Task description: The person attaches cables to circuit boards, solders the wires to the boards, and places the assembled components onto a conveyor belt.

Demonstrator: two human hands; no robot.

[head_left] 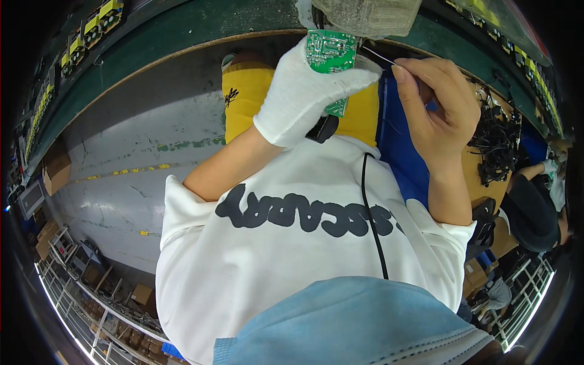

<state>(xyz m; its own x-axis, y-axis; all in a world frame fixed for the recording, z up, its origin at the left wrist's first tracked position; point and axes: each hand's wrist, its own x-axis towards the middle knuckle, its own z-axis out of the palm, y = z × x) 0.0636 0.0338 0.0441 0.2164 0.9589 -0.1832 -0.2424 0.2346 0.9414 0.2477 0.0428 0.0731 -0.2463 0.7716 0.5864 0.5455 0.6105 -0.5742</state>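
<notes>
Smooth, glossy green on the printed circuit board (330,61), with bright metallic solder joints (333,44). Shiny and metal-like along the thin rod (379,55). Matt, knitted cloth in the white glove (291,97); soft, matt cloth in the T-shirt (292,182) and yellow legwear (243,88). Matt nonwoven fabric in the blue face mask (347,316). Scuffed and speckled on the green bench (207,23); smooth but worn across the grey floor (115,204). Plain matt cardboard in the box (57,169).
</notes>
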